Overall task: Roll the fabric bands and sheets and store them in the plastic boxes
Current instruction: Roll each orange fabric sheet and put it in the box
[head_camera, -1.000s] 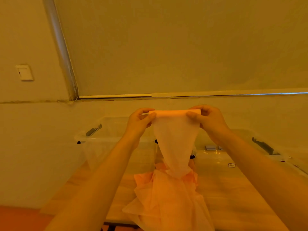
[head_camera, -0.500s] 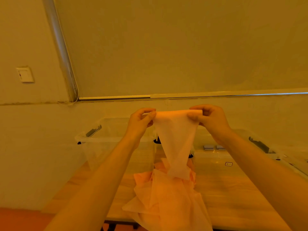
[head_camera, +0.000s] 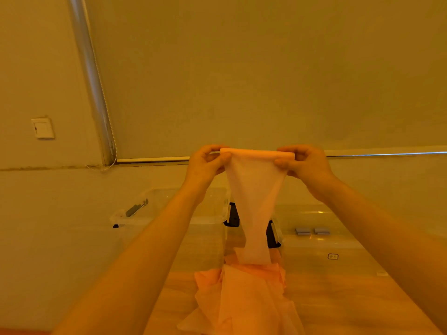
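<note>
I hold a thin pale orange fabric sheet (head_camera: 255,201) up in the air in front of me. Its top edge is rolled into a narrow tube. My left hand (head_camera: 205,163) pinches the tube's left end and my right hand (head_camera: 304,163) pinches its right end. The sheet hangs down narrowing to a crumpled heap of the same fabric (head_camera: 242,298) on the wooden table (head_camera: 338,305). Two clear plastic boxes stand behind: the left box (head_camera: 135,217) and the right box (head_camera: 338,243), both with black latches.
A wall with a roller blind rises right behind the boxes. A blind cord and pipe (head_camera: 96,97) run down at the left, next to a wall switch (head_camera: 43,128). The table's left edge falls off beside the left box.
Both hands have turned the rolled top edge a little, and the hanging part of the sheet has shifted slightly. The hands stay at the same height.
</note>
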